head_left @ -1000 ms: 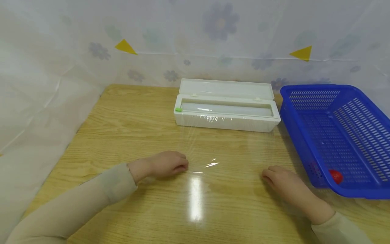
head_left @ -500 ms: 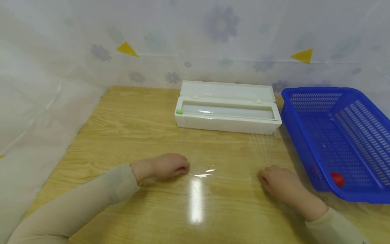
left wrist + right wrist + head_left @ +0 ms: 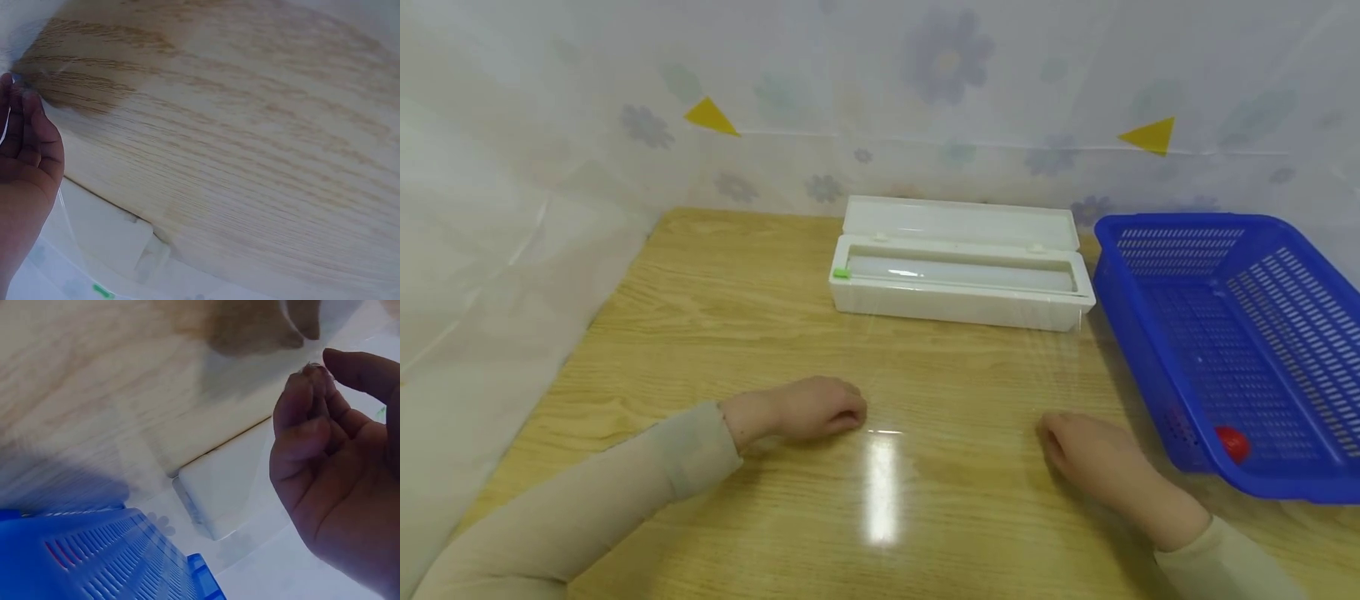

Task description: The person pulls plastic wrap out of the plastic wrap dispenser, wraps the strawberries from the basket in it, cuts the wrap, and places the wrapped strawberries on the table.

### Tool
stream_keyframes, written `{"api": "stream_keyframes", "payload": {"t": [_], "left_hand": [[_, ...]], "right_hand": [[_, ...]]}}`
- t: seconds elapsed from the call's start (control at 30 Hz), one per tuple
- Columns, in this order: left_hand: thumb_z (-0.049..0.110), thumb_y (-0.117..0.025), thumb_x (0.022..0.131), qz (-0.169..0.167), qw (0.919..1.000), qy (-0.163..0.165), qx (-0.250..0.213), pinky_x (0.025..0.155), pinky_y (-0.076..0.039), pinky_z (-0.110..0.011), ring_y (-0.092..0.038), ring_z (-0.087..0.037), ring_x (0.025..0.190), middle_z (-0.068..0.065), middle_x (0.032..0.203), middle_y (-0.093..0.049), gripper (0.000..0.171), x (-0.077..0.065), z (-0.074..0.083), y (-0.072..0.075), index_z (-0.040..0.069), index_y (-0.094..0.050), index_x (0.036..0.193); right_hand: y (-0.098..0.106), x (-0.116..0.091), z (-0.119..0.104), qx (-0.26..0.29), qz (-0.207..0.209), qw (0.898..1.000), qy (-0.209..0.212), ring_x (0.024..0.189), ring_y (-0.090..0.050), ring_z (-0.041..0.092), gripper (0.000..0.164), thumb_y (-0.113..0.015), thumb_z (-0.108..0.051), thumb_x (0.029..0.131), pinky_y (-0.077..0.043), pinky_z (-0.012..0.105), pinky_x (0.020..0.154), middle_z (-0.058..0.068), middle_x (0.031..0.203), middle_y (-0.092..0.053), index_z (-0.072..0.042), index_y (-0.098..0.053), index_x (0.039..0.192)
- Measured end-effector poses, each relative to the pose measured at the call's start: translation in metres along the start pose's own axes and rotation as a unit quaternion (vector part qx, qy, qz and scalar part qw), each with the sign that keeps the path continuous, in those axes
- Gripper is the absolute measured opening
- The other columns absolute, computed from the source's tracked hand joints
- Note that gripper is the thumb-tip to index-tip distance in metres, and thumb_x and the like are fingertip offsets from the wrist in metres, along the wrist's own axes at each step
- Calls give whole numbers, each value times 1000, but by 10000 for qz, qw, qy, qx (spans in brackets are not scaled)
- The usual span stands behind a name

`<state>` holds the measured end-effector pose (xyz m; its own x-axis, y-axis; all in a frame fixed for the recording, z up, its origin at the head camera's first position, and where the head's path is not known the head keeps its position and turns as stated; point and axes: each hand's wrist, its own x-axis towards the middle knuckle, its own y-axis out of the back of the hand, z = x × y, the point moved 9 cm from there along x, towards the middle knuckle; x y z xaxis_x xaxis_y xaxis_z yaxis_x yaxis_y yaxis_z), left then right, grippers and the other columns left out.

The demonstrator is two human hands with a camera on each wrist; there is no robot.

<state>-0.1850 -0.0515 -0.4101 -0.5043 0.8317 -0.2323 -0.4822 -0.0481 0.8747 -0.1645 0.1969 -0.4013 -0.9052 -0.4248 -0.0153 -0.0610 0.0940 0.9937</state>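
A clear sheet of cling film (image 3: 883,432) runs from the white dispenser box (image 3: 962,306) toward me, low over the wooden table. My left hand (image 3: 816,408) pinches its near left corner; in the left wrist view, the film gathers at the fingertips (image 3: 28,94). On the other side my right hand (image 3: 1093,454) pinches the near right corner, where crumpled film pokes out between thumb and fingertips in the right wrist view. Behind them the dispenser's lid (image 3: 958,221) stands raised, baring the film roll (image 3: 958,272). A green slider (image 3: 841,273) sits at the box's left end.
To the right stands a blue perforated basket (image 3: 1138,342) with a red object (image 3: 1232,444) in its near corner. The wooden table (image 3: 700,317) meets a flowered white sheet (image 3: 775,100) at the back and left. Yellow triangles (image 3: 1150,136) mark that sheet.
My right hand has shifted slightly left while still pinching the film. Creases in front of the dispenser's left part have faded, and the bright glints between the hands have shrunk to a thin line.
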Motion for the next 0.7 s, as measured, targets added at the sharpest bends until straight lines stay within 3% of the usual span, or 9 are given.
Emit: {"api": "stream_keyframes", "payload": {"t": [0.2, 0.43, 0.53, 0.7], "left_hand": [[16, -51, 96, 0, 10000, -69, -7, 78, -48, -25, -53, -6, 80, 6, 85, -59, 12, 1, 3, 2, 14, -62, 90], [17, -52, 96, -65, 10000, 15, 4, 79, -48, -25, -52, -6, 79, 6, 83, -57, 12, 0, 0, 0, 15, -61, 88], [18, -51, 96, -87, 9999, 54, 27, 77, -47, -25, -51, -5, 78, 7, 82, -56, 12, 0, -2, -2, 16, -60, 88], [16, -52, 95, 6, 9999, -57, 91, 75, -47, -25, -50, -7, 75, 6, 79, -55, 12, 0, -1, 0, 15, -59, 85]], "right_hand": [[-1, -8, 3, -273, -118, 9995, -120, 51, -37, 12, 30, -62, -7, 78, -31, 29, 43, -6, 53, -41, -19, -43, 57], [-6, -24, 4, -314, -875, 9954, -215, 48, -34, 12, 34, -62, -16, 79, -31, 30, 43, -6, 52, -40, -18, -39, 54], [8, -30, -4, -281, -1103, 9935, -96, 48, -36, 8, 33, -65, -25, 81, -32, 29, 43, -9, 53, -42, -21, -43, 57], [53, -37, -10, -68, -1227, 9923, 132, 49, -34, -1, 21, -63, -37, 86, -30, 22, 45, -16, 57, -41, -28, -53, 71]]}}
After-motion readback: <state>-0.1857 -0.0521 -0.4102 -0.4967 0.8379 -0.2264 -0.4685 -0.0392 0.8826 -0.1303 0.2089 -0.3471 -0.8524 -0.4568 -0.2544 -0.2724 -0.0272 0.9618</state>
